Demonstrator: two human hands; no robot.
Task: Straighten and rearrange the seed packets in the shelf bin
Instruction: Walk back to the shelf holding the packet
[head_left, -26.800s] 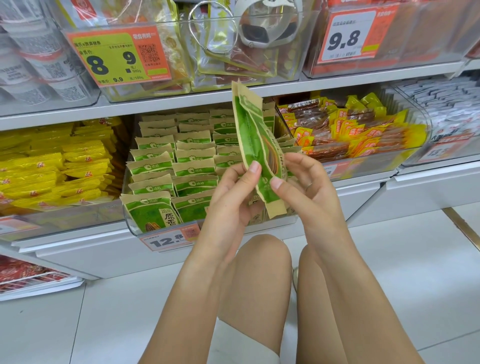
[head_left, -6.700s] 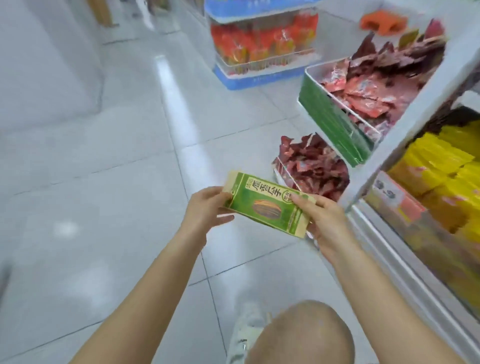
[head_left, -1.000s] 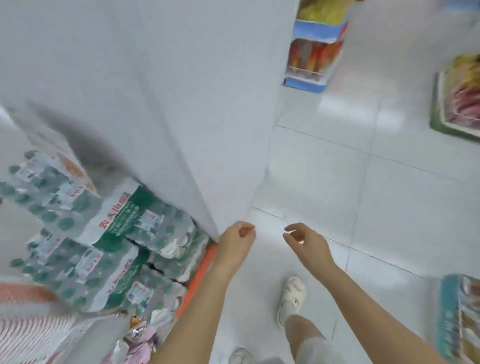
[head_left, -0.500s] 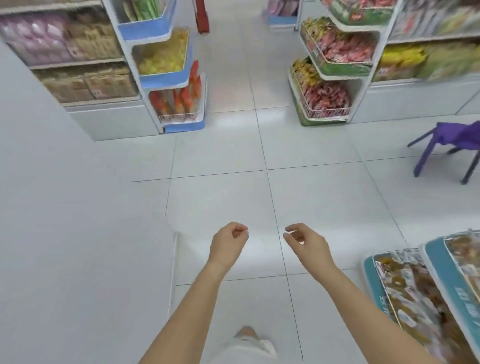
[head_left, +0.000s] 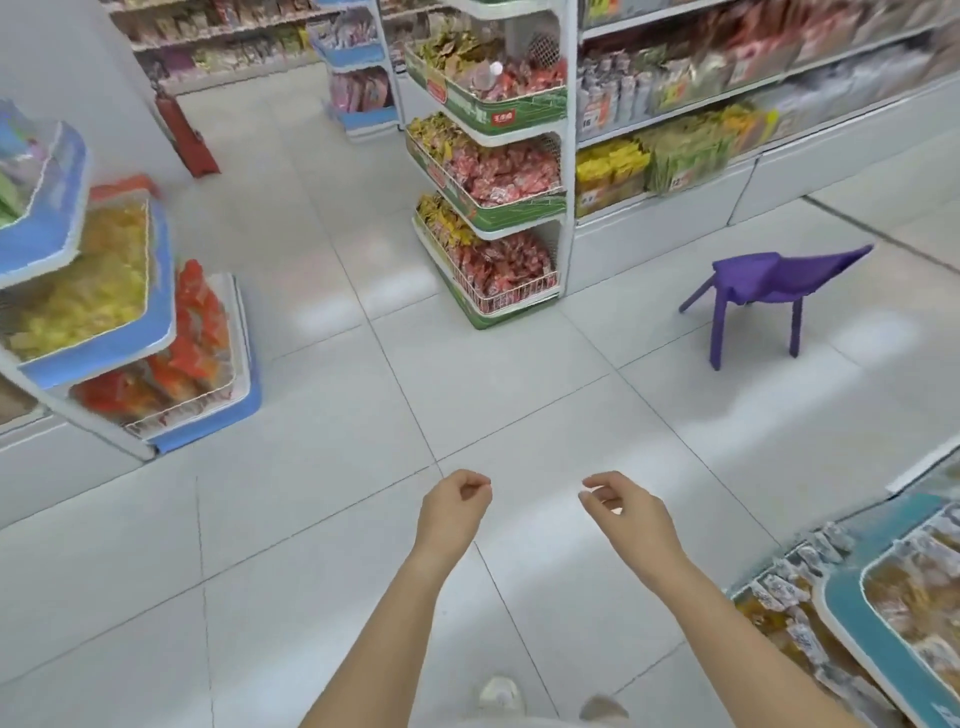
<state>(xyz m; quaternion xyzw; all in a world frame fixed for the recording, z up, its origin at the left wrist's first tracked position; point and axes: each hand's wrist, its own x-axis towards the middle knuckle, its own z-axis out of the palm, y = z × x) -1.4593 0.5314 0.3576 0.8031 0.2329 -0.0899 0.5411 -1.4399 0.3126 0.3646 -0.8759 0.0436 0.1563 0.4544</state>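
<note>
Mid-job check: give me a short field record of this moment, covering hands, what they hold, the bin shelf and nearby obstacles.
left hand: fingers loosely curled, holds nothing
right hand: fingers loosely curled, holds nothing
seed packets: none in hand; too blurred to pick out on the shelves
long shelf: far right, across the floor
purple stool: standing in front of that shelf
red fire extinguisher: by the left wall

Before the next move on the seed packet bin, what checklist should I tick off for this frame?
1. Left hand free: ok, loosely curled, holds nothing.
2. Right hand free: ok, loosely curled, holds nothing.
3. Green seed packets in view: ok, far on the low shelf, blurred.
4. Packets within reach: not ok, open floor lies between.
5. Path clear: not ok, purple stool stands before that shelf.
6. Packets straight: cannot tell.
</note>
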